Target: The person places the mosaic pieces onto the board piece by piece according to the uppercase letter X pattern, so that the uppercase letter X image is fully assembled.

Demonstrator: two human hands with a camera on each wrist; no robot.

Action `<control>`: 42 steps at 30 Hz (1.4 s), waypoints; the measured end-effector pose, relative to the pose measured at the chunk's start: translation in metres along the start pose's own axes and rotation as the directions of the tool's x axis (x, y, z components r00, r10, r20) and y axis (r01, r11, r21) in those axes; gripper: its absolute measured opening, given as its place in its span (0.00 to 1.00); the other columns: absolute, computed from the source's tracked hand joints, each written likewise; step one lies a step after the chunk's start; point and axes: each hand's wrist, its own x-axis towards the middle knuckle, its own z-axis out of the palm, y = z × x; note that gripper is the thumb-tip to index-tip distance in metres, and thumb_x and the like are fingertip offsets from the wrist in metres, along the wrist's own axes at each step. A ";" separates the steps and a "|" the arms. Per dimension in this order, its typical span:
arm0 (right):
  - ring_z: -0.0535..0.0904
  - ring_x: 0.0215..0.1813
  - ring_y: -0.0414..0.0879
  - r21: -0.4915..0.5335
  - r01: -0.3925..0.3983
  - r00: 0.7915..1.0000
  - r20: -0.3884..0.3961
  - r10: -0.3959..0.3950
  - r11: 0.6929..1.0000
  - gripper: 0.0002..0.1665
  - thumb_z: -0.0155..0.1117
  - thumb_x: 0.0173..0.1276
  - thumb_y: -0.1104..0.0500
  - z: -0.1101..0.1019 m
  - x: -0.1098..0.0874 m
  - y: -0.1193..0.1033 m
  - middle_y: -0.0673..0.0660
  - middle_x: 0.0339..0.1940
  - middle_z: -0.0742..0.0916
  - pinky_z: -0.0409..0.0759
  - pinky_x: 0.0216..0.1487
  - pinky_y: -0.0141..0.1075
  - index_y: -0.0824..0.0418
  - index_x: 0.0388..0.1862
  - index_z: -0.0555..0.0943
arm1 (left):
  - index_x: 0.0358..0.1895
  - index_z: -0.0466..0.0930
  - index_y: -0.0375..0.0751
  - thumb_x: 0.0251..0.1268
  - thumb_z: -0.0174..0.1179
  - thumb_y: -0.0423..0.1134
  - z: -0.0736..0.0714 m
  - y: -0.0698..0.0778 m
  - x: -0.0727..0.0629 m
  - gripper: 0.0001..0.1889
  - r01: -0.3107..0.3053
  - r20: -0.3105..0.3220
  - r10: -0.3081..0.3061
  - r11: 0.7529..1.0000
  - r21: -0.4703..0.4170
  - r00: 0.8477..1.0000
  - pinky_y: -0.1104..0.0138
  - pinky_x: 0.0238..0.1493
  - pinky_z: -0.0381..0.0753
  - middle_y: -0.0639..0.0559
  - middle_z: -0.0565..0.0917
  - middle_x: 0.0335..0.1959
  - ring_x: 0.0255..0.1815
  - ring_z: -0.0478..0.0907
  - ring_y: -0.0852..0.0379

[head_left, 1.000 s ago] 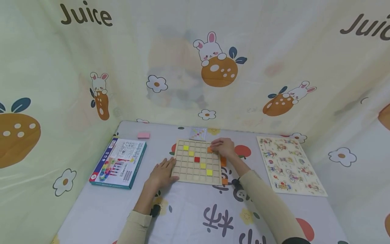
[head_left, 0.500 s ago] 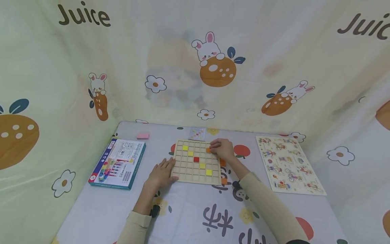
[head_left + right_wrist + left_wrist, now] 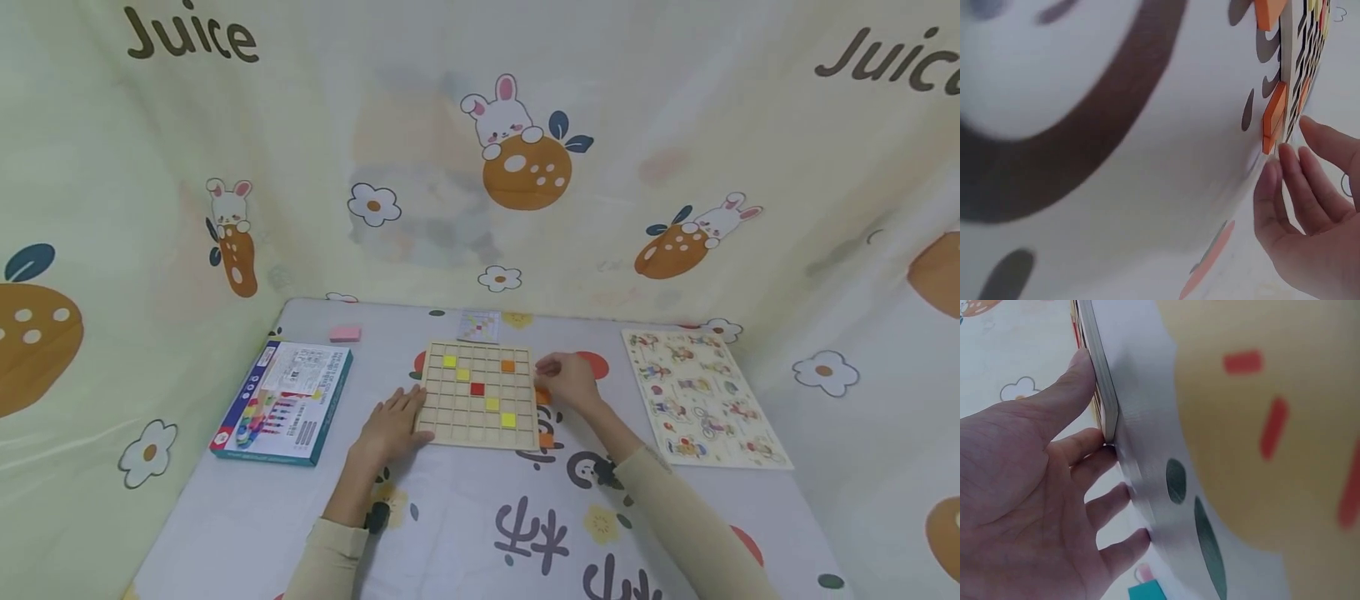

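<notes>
My left hand [image 3: 390, 429] rests against the left edge of a wooden grid board [image 3: 442, 421]; in the left wrist view its thumb and fingertips touch the board's corner and the cloth. A red tile [image 3: 477, 389] lies amid several yellow tiles [image 3: 507, 420] along a diagonal, with an orange tile [image 3: 507, 366] at the upper right. Just off the board's right edge is my right hand [image 3: 570, 381], fingers loosely bent and nothing visible between them. Close to its fingertips, orange blocks [image 3: 1274, 119] lie alongside the board, partly covered by the hand in the head view.
A small pattern card [image 3: 478, 327] lies behind the board, and a pink block [image 3: 345, 334] sits farther left. On the left is a flat printed box [image 3: 288, 404]; at right lies a wooden picture board [image 3: 701, 396]. A printed curtain [image 3: 420, 125] hangs behind the table.
My right hand has let go of the orange tile, which stays on the grid, and moved right, off the board. The left hand keeps its place; the head view shifts slightly.
</notes>
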 end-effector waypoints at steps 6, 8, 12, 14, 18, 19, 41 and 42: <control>0.85 0.49 0.52 -0.073 0.037 0.999 0.017 -0.036 0.997 0.16 0.76 0.64 0.61 -0.004 -0.008 0.003 0.55 0.47 0.90 0.86 0.52 0.46 0.58 0.51 0.88 | 0.85 0.54 0.43 0.71 0.66 0.55 -0.002 -0.002 0.000 0.46 0.002 0.003 -0.002 1.000 -0.004 1.000 0.40 0.83 0.49 0.45 0.54 0.86 0.86 0.47 0.40; 0.85 0.49 0.51 -0.086 0.052 0.999 0.015 -0.051 0.995 0.17 0.75 0.63 0.62 -0.004 -0.009 0.005 0.55 0.46 0.90 0.86 0.52 0.46 0.58 0.51 0.88 | 0.84 0.54 0.43 0.71 0.66 0.54 -0.002 -0.002 0.000 0.46 -0.001 0.002 0.001 1.000 -0.008 1.000 0.40 0.82 0.49 0.44 0.55 0.85 0.86 0.47 0.39; 0.85 0.47 0.50 -0.085 0.065 0.998 -0.001 -0.065 0.994 0.17 0.76 0.61 0.64 -0.005 -0.010 0.008 0.54 0.45 0.90 0.87 0.49 0.44 0.58 0.50 0.88 | 0.85 0.54 0.44 0.71 0.66 0.55 -0.001 0.000 0.000 0.46 -0.005 0.006 0.005 1.000 -0.008 1.000 0.40 0.82 0.49 0.45 0.55 0.86 0.86 0.47 0.40; 0.85 0.46 0.50 -0.074 0.067 0.998 -0.010 -0.068 0.995 0.17 0.76 0.60 0.65 -0.005 -0.011 0.009 0.54 0.44 0.91 0.87 0.47 0.43 0.58 0.50 0.88 | 0.85 0.54 0.44 0.71 0.66 0.55 0.000 0.000 -0.001 0.46 -0.006 0.005 0.006 1.000 -0.005 1.000 0.40 0.82 0.50 0.46 0.55 0.86 0.86 0.47 0.40; 0.85 0.44 0.50 -0.062 0.052 0.998 -0.025 -0.054 0.997 0.17 0.77 0.60 0.65 -0.005 -0.011 0.010 0.53 0.43 0.91 0.86 0.43 0.42 0.58 0.49 0.88 | 0.84 0.55 0.44 0.71 0.67 0.55 0.001 0.001 -0.001 0.46 -0.012 0.004 0.012 1.000 -0.006 1.000 0.39 0.82 0.50 0.45 0.56 0.85 0.86 0.48 0.39; 0.85 0.44 0.50 -0.062 0.051 0.998 -0.027 -0.052 0.997 0.17 0.78 0.61 0.64 -0.005 -0.011 0.011 0.53 0.42 0.91 0.86 0.43 0.42 0.57 0.49 0.88 | 0.84 0.55 0.43 0.71 0.67 0.54 0.001 0.001 -0.001 0.45 -0.014 0.003 0.014 1.000 -0.007 1.000 0.39 0.82 0.51 0.45 0.56 0.85 0.85 0.49 0.39; 0.89 0.41 0.45 0.137 0.056 0.998 -0.020 -0.053 0.989 0.13 0.81 0.62 0.59 0.014 0.015 -0.019 0.48 0.36 0.92 0.87 0.43 0.39 0.55 0.45 0.90 | 0.84 0.55 0.44 0.71 0.67 0.54 -0.002 0.000 0.000 0.45 -0.003 0.002 0.003 1.000 -0.021 1.000 0.39 0.82 0.49 0.46 0.55 0.85 0.86 0.47 0.40; 0.89 0.40 0.44 0.146 0.055 0.998 -0.014 -0.053 0.988 0.13 0.81 0.62 0.59 0.016 0.016 -0.020 0.48 0.36 0.92 0.88 0.43 0.39 0.55 0.45 0.90 | 0.84 0.55 0.44 0.71 0.67 0.54 -0.001 0.000 0.000 0.46 -0.002 0.001 0.003 1.000 -0.019 1.000 0.39 0.82 0.50 0.46 0.55 0.85 0.86 0.48 0.40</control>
